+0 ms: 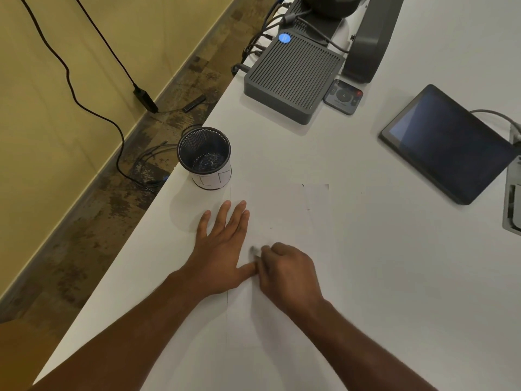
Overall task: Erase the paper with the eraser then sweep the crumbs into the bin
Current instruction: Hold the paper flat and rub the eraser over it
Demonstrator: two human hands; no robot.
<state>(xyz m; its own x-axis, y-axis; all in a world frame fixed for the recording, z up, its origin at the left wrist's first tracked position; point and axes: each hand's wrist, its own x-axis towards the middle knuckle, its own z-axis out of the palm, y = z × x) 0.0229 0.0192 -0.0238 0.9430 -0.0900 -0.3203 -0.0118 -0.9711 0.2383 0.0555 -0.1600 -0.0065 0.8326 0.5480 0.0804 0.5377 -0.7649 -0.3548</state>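
A white sheet of paper (282, 215) lies flat on the white table, its left edge showing as a thin line. My left hand (222, 249) presses flat on that left edge, fingers spread. Touching its thumb, my right hand (284, 272) is closed around a small eraser (255, 251), which shows as a blurred grey tip on the paper. The bin (204, 156), a black mesh cup with a white paper band around its base, stands upright near the table's left edge, beyond my left hand. Dark bits lie in its bottom.
A grey ribbed box (293, 77) with cables stands at the back, a small remote (342, 95) beside it. A dark tablet (448, 142) lies at the right. The table edge (158, 198) runs diagonally on the left, with floor and cables below.
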